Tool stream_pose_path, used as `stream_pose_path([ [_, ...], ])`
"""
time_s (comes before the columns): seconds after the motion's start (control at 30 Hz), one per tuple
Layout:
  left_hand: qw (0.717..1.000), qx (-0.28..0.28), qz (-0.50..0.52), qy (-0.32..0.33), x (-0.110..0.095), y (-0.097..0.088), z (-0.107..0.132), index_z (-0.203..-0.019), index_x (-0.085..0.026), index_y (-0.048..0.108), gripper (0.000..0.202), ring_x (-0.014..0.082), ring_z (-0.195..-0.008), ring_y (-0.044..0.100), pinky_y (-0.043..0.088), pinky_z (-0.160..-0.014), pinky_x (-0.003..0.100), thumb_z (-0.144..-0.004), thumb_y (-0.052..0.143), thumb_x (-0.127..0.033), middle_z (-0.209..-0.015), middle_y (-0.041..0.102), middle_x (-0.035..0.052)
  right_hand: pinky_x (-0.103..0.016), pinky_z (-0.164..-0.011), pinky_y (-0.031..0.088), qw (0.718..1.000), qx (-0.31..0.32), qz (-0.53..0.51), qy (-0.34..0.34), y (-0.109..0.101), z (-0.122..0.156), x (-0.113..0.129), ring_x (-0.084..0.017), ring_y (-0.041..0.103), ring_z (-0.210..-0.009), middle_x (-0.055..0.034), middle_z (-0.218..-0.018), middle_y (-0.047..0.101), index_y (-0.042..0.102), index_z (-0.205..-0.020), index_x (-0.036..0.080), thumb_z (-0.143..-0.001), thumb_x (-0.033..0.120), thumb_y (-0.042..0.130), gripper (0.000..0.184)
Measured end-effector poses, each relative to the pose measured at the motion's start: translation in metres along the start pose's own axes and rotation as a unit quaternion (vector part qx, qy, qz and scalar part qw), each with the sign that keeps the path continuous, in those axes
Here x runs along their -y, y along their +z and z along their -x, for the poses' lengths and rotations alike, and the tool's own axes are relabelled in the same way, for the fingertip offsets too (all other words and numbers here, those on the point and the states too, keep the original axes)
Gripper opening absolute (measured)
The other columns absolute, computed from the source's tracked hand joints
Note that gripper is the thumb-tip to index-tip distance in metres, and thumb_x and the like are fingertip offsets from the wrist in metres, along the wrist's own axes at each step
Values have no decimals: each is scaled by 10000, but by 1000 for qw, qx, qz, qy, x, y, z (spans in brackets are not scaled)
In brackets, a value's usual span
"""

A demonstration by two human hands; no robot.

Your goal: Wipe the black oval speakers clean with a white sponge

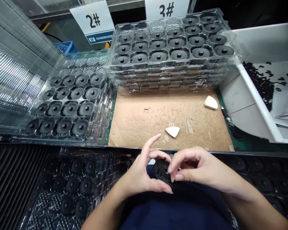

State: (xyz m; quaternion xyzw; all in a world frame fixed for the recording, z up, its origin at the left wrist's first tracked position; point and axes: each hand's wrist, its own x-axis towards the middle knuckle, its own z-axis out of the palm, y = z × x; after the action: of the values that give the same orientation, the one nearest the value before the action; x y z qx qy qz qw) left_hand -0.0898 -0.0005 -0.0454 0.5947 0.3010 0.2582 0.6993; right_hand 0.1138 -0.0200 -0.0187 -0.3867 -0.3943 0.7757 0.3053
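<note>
Plainly, the left hand (140, 174) and right hand (194, 167) hold a round black part (161, 169).

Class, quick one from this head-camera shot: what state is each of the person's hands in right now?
Left hand: closed, holding the black round part from below.
Right hand: fingers closed on the same part's edge, gripping it too.
</note>
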Motion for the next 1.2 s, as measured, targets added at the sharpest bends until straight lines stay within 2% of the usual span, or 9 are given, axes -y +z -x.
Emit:
stream_pose_path([
  [0.13, 1000, -1, -15, 6, 1, -2, 3, -1442, -273, 146, 1112, 230, -1029, 620, 386, -1011, 400, -569, 813, -444, -1065, 672, 64, -170, -608, 461, 1000, 7, -24, -2, 5, -1, -4, -74, 606, -644, 2, -719, 696, 725, -730, 188, -742, 239, 761, 63],
  [0.4, 990, -63, -38, 118, 8, -5, 6, -1424, -363, 208, 1057, 216, -1098, 602, 402, -1039, 403, -572, 833, -338, -1193, 640, 51, -187, -613, 493, 991, -131, 14, -33, 17, 4, -10, -108, 641, -648, -10, -700, 712, 745, -730, 218, -701, 252, 796, 68],
  [0.57, 984, -85, -60, 145, 8, -6, 8, -1431, -345, 218, 1019, 213, -1115, 602, 435, -1029, 373, -600, 807, -367, -1224, 628, 67, -193, -557, 486, 985, -147, 18, -87, 16, 11, -12, -102, 613, -555, 10, -624, 663, 732, -791, 240, -764, 281, 745, 51],
  [0.8, 974, -129, -93, 161, 13, -9, 14, -1427, -371, 229, 1025, 200, -1145, 585, 391, -1069, 365, -589, 819, -340, -1254, 620, 48, -212, -603, 455, 938, -205, 242, -138, 11, 21, -30, -98, 533, -663, -6, -948, 576, 675, -874, 302, -868, 169, 576, 167],
  [0.97, 986, -127, -37, 101, 16, -11, 15, -1393, -380, 317, 891, 214, -1169, 562, 426, -1007, 326, -633, 782, -407, -1259, 622, 38, -216, -593, 432, 896, -205, 335, -207, 25, 17, -34, -121, 544, -708, -19, -950, 621, 599, -1177, 321, -882, 213, 595, 315],
  [1.03, 997, -74, 14, 29, 18, -10, 14, -1379, -342, 365, 790, 193, -976, 647, 504, -835, 272, -686, 706, -507, -1197, 664, 64, -248, -639, 435, 900, -205, 333, -195, 26, 15, -33, -144, 560, -732, -30, -834, 632, 678, -1039, 244, -889, 349, 589, 203],
  [1.07, 998, -37, 44, -21, 20, -10, 13, -1374, -314, 382, 759, 159, -801, 665, 514, -697, 238, -710, 650, -568, -1150, 688, 82, -259, -648, 436, 904, -218, 322, -177, 25, 16, -34, -146, 559, -712, -29, -766, 621, 702, -934, 212, -894, 421, 564, 254],
  [1.13, 989, 19, 90, -118, 24, -7, 11, -1358, -269, 409, 736, 78, -486, 549, 417, -461, 196, -745, 539, -654, -1078, 717, 109, -258, -624, 442, 907, -268, 297, -133, 14, 24, -41, -133, 552, -650, -18, -680, 595, 697, -775, 176, -892, 528, 511, 415],
  [1.2, 982, 19, 85, -166, 28, -2, 7, -1313, -243, 459, 685, 55, -415, 472, 370, -420, 199, -761, 545, -639, -1071, 721, 116, -249, -604, 463, 896, -337, 278, -85, -5, 43, -58, -126, 572, -636, -13, -670, 604, 674, -729, 155, -888, 556, 502, 464],
])
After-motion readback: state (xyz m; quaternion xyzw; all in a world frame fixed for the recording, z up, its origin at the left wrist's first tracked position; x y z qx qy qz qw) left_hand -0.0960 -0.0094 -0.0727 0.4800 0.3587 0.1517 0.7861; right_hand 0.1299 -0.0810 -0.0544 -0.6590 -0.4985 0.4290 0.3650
